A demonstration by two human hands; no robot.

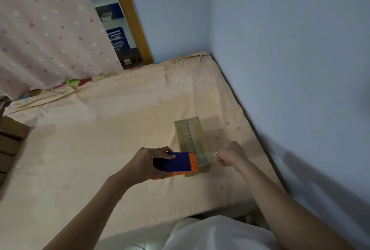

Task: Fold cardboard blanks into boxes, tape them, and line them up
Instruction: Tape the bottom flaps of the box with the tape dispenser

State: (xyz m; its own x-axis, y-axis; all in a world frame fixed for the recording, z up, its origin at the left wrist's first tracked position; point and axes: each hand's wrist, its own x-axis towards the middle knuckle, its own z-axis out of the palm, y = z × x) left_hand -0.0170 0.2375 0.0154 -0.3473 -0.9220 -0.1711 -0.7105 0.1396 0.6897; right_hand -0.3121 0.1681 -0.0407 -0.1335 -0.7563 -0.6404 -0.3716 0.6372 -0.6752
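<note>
One box: a small brown cardboard box [192,139], long and narrow, is seen lying on the peach bedsheet-covered mattress [112,139], towards its right edge and nearer the front edge than the far one.
Box surface: the top is formed by two flaps met along a dark centre seam running lengthwise; a pale, glossy sheen is seen along it, and it cannot be told whether that is tape.
Tape: a strip of clear tape [204,156] is stretched across the near end of the box, from the dispenser to the right hand.
Dispenser: a purple and orange plastic tape dispenser [176,164] is held against the near left corner of the box, its orange end touching the cardboard.
Left hand: the left hand [149,162] is wrapped around the dispenser body, thumb on top, fingers curled beneath.
Right hand: the right hand [228,154] is closed just right of the box, the tape's free end pinched between thumb and fingertips.
Left edge of mattress: several brown cardboard pieces [10,141] are stacked there, partly cut off by the frame.
Far side: a pink dotted curtain [46,29] is hung beyond the far edge.
</note>
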